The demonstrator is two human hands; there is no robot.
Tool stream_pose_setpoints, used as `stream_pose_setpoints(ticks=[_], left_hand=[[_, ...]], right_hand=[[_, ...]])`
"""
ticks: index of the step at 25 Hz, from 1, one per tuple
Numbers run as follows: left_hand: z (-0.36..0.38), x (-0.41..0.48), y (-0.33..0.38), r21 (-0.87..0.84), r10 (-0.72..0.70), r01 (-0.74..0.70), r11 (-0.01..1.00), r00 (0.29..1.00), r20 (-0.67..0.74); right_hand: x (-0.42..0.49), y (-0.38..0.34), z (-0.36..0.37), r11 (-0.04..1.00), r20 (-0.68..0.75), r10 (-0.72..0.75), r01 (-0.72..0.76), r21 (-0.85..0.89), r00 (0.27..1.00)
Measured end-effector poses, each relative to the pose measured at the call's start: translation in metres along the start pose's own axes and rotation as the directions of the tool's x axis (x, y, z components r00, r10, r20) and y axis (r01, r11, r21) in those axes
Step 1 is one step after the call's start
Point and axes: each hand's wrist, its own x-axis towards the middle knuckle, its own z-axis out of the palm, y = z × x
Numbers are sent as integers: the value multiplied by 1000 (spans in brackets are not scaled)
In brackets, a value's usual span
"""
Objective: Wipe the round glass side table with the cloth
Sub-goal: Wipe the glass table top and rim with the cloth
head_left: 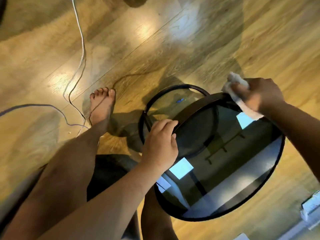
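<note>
The round glass side table (233, 170) has a black metal rim and a dark reflective top, and it fills the lower right. A lower black ring (155, 97) of its frame shows beyond the top. My left hand (160, 141) grips the rim at the table's left edge. My right hand (259, 96) is closed on a white cloth (235, 84), pressing it against the far right part of the rim. Part of the cloth sticks out above and below my fingers.
The table stands on a wooden floor (155, 40). My bare leg and foot (102, 104) stretch out to the left. White and dark cables (81, 49) run across the floor on the left. A white object (311, 208) lies at the right edge.
</note>
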Motion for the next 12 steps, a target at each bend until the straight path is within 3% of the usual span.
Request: stream_pose_setpoints(ticks=[1,2,4,6,8,10,12], left_hand=[[0,8,7,-9,47,-47,999,999,-2],[1,18,15,-16,90,-90,996,996,-13],[3,37,28,-12,138,-138,990,989,-50],[5,47,34,36,148,-146,989,985,-84],[3,39,29,123,204,-196,973,977,-64],[2,30,23,157,266,-262,952,964,-5],[7,38,32,148,280,-277,949,960,-1]], right_hand=[[-2,6,0,998,-20,52,-51,44,998],[-8,-3,5,995,-60,15,-9,97,998],[-19,-42,24,963,-136,-217,234,133,967],[-29,-78,31,894,-100,-424,434,114,900],[-21,-72,29,851,-48,-512,514,107,858],[5,-26,25,911,-12,-381,378,165,924],[28,30,19,969,67,-80,62,241,995]])
